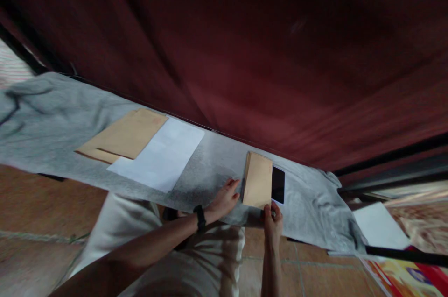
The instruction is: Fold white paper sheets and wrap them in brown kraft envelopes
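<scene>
A stack of folded brown envelopes (pixel 258 179) lies on a grey cloth (pixel 210 166) over a narrow table. My left hand (pixel 226 199), with a black band at the wrist, rests on the cloth with its fingertips against the stack's left edge, fingers stretched out. My right hand (pixel 272 220) pinches the stack's near right corner, fingers curled. A black phone (pixel 278 185) lies flat just right of the stack.
Further left on the cloth lie a large brown envelope (pixel 122 136) and a white sheet of paper (pixel 161 152) overlapping it. A dark red curtain (pixel 262 54) hangs behind the table. Another white sheet (pixel 380 227) and colourful printed material (pixel 409 276) sit at the right. Tiled floor (pixel 42 203) below.
</scene>
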`<state>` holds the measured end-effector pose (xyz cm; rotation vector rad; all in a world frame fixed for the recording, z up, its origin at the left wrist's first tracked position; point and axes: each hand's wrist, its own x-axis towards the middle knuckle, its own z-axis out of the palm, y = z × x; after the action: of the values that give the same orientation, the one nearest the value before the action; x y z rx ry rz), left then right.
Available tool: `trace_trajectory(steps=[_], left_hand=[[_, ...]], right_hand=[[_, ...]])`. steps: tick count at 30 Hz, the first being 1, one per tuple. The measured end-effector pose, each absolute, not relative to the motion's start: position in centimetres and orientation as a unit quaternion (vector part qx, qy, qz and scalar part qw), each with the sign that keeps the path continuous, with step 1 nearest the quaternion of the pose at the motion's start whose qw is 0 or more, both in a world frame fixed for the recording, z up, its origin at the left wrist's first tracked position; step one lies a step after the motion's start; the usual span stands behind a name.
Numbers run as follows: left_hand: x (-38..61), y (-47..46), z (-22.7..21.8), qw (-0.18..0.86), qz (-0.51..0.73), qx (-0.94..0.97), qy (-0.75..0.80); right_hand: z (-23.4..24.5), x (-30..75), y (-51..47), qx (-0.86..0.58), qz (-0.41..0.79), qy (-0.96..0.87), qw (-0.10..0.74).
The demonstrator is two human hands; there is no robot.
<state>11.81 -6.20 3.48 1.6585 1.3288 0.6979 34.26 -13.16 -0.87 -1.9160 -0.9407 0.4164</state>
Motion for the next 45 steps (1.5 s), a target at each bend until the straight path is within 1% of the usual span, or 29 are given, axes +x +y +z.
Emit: trace_trajectory(steps=[2, 4, 6, 9, 11, 13, 18, 22, 25, 28, 33, 36, 41, 45], left_hand=[[8.2, -7.0, 3.1, 0.363, 0.320, 0.701, 0.524], [3.9, -7.7, 2.5, 0.274, 0.333, 0.714, 0.552], [-0.3, -8.5, 1.9, 0.182, 0.318, 0.715, 0.595], [-5.3, -10.0, 0.9, 0.059, 0.272, 0.684, 0.674], [-7.5, -11.0, 0.4, 0.009, 0.245, 0.671, 0.700], [-8.7, -11.9, 0.1, -0.012, 0.225, 0.664, 0.713], [-9.9, -12.7, 0.6, -0.004, 0.186, 0.664, 0.724], [-10.8, -12.4, 1.5, 0.012, 0.152, 0.677, 0.720], [-11.9, -12.1, 1.8, 0.027, 0.147, 0.692, 0.706], [-13.5, -11.5, 1.6, 0.039, 0.168, 0.700, 0.693], [-16.4, -9.9, 0.7, 0.089, 0.246, 0.725, 0.637], [-17.8, -8.8, 0.1, 0.142, 0.285, 0.718, 0.618], [-18.9, -7.2, -0.1, 0.241, 0.313, 0.689, 0.607], [-19.0, -6.3, 0.4, 0.283, 0.338, 0.675, 0.592]], right_hand=[[-0.8, 34.2, -13.9, -0.806, 0.137, -0.357, 0.453], [-0.5, 33.6, -14.8, -0.798, 0.116, -0.374, 0.457], [-0.1, 32.3, -15.5, -0.781, 0.097, -0.410, 0.460], [0.3, 28.8, -15.5, -0.727, 0.123, -0.491, 0.464], [0.3, 25.6, -14.7, -0.679, 0.151, -0.550, 0.463], [0.2, 22.1, -13.5, -0.641, 0.162, -0.594, 0.458], [-0.6, 15.8, -11.1, -0.589, 0.152, -0.682, 0.407], [-1.1, 14.8, -10.9, -0.591, 0.098, -0.723, 0.343], [-1.3, 15.0, -11.1, -0.590, 0.077, -0.734, 0.327], [-1.3, 15.1, -11.2, -0.590, 0.061, -0.741, 0.315], [-1.1, 14.8, -11.2, -0.594, 0.034, -0.747, 0.296], [-1.1, 14.9, -11.2, -0.591, 0.031, -0.752, 0.291], [-1.2, 14.9, -11.2, -0.592, 0.034, -0.751, 0.289], [-1.1, 14.9, -11.2, -0.591, 0.039, -0.751, 0.291]])
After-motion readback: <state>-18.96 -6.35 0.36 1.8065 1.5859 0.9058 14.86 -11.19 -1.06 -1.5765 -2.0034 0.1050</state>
